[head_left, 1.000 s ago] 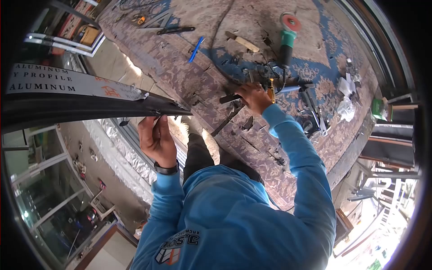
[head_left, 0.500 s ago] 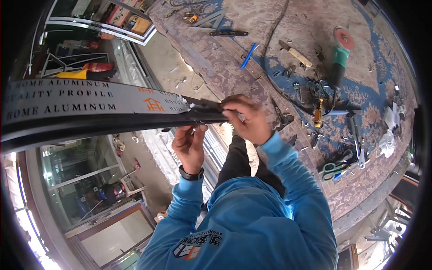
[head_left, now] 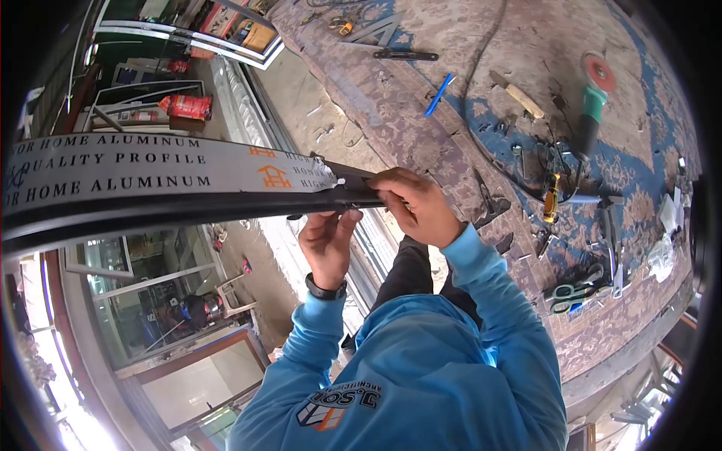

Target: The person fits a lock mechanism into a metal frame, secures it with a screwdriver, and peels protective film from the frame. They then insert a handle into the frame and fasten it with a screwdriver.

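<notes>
A long black aluminium profile (head_left: 263, 204), partly covered by printed white film (head_left: 150, 167), runs in from the left edge and ends near my hands. My right hand (head_left: 416, 201) grips the profile's end from above, thumb and fingers around it. Below the profile, my left hand (head_left: 328, 244) has its thumb and fingertips pinched at the lower edge, beside small dark hardware. Whatever sits between those left fingertips is too small to name. The film's torn edge lies just left of my right hand.
A patterned carpet (head_left: 421, 143) on the right bears an angle grinder (head_left: 592, 113), a wooden-handled tool (head_left: 519, 96), a blue pen (head_left: 439, 95), a yellow screwdriver (head_left: 552, 199), green-handled scissors (head_left: 567, 295) and a cable. Wrapped profiles (head_left: 252, 113) and glazed frames (head_left: 150, 301) stand left.
The surroundings have shifted rightward in view. My right hand's fingers have settled more closely on the profile's end. My left hand stays under the profile, its fingertips still at the lower edge.
</notes>
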{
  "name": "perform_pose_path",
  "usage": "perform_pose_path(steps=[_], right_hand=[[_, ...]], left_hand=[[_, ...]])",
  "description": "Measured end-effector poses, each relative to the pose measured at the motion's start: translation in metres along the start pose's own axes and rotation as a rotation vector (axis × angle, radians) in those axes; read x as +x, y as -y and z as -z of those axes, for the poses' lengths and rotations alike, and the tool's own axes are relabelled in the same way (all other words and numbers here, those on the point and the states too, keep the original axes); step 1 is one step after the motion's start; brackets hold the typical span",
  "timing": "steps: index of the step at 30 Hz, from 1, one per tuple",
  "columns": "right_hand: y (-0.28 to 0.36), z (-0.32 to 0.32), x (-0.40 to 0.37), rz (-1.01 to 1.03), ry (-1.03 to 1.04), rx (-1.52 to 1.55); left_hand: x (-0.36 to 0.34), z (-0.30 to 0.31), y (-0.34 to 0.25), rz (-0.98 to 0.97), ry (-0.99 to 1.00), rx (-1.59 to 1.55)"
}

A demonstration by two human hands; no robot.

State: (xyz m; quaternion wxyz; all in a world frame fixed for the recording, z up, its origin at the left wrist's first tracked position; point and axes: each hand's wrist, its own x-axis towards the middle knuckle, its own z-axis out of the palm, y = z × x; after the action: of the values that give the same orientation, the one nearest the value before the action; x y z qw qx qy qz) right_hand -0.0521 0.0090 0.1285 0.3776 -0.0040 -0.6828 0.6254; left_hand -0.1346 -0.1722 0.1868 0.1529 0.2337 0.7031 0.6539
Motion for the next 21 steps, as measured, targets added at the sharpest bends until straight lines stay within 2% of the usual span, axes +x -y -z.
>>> perform_pose_path(steps=[4,6,9,11,13,15,16,17,18,20,21], right_hand=[[0.008,0.000,-0.005,0.062,0.011,-0.008],[0.013,-0.008,-0.008,0.088,-0.022,-0.125],[0.019,-0.023,-0.011,0.057,-0.085,-0.261],[0.006,-0.042,-0.019,0.042,-0.165,-0.348],[0.008,-0.051,-0.012,0.054,-0.172,-0.406],[0.007,-0.056,-0.016,0.018,-0.212,-0.496],[0.011,-0.054,-0.019,-0.005,-0.186,-0.491],[0.013,-0.052,-0.020,-0.026,-0.166,-0.485],[0.012,-0.054,-0.022,0.002,-0.204,-0.504],[0.004,-0.059,-0.018,0.035,-0.263,-0.493],[0.004,-0.065,-0.020,0.025,-0.293,-0.456]], left_hand=[[0.011,0.006,-0.003,0.054,0.055,-0.061],[0.018,0.011,-0.003,0.061,0.111,-0.115],[0.038,0.023,-0.002,0.016,0.254,0.025],[0.048,0.025,-0.011,0.090,0.320,-0.024],[0.060,0.038,-0.011,0.008,0.434,0.079],[0.072,0.046,-0.002,-0.238,0.506,0.203],[0.072,0.044,-0.016,-0.263,0.534,0.357],[0.068,0.042,-0.031,-0.195,0.537,0.400],[0.062,0.044,-0.030,-0.352,0.436,0.401],[0.038,0.049,-0.053,-0.476,0.312,0.293],[0.020,0.044,-0.067,-0.410,0.465,0.142]])
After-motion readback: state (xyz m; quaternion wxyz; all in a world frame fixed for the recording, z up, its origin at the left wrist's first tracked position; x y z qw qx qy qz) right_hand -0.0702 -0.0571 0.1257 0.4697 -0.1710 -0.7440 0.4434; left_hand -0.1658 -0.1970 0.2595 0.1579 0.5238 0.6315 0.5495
